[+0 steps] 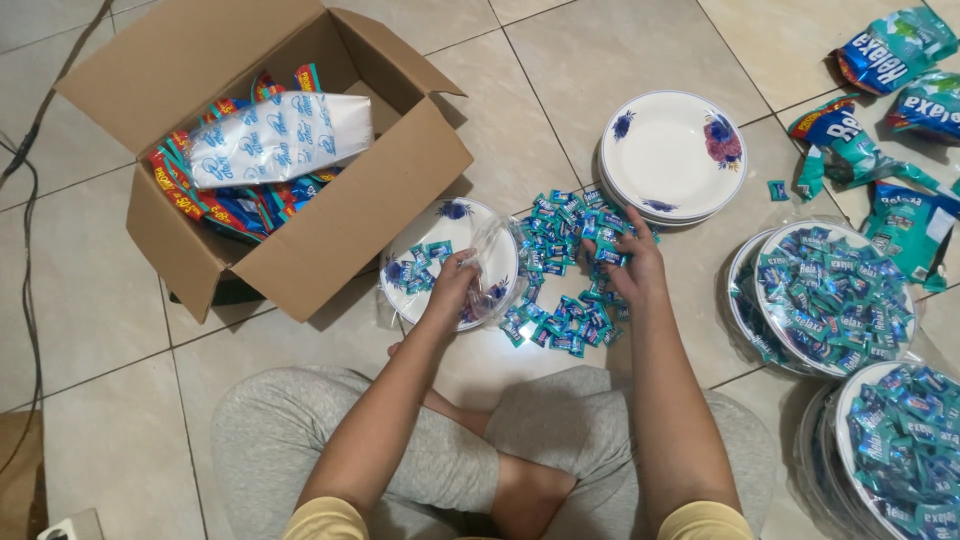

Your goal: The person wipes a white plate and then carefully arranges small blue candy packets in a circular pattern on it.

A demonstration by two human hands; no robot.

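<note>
The left hand (452,283) is pinching a crumpled clear plastic bag (493,262) over a flowered plate (470,225), its length running up and away. The right hand (622,262) is lying with curled fingers closing on teal wrapped candies (560,270) heaped on the floor.

My left hand (452,283) covers part of the flowered plate (440,225), and the clear plastic bag (497,262) blurs its rim. At the lower right, the wrapped plates of candies (905,450) run off the frame edge. The cardboard box (300,255) hides most of its packets (225,205); the opened bags (905,45) at upper right are cropped.
</note>
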